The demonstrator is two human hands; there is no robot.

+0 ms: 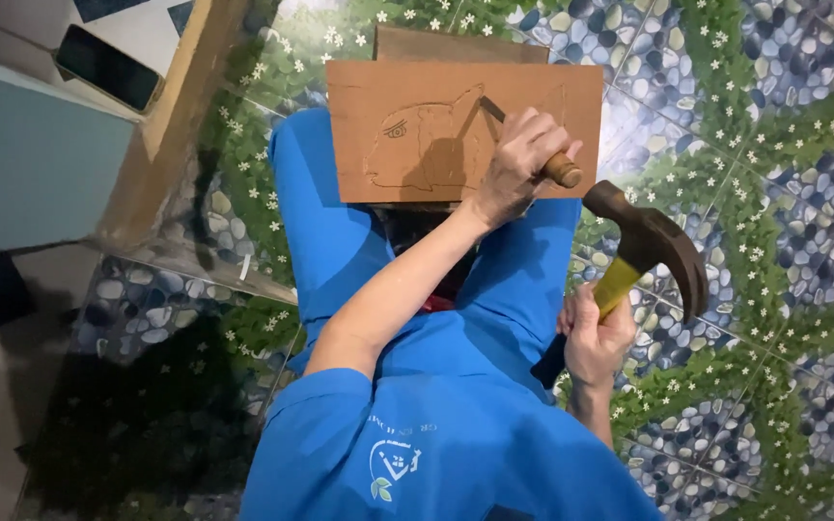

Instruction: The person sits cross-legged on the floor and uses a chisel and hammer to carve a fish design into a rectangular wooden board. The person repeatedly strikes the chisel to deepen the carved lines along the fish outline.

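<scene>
A brown wooden board [417, 106] rests across my knees, with an outline of a face and an animal-like shape carved into it. My left hand [518, 164] grips a chisel [564, 172] by its wooden handle, and the metal tip touches the board near a carved line. My right hand [596, 338] holds a claw hammer [658, 241] by its yellow and black handle. The dark hammer head hangs just right of and below the chisel's butt, apart from it. I wear blue clothes [436, 434].
A second board [436, 43] lies under the first, sticking out at its far edge. A dark phone [108, 66] lies on a white surface at the upper left, beside a wooden ledge [176, 116]. The floor [774, 145] has a pebble-and-flower tile pattern.
</scene>
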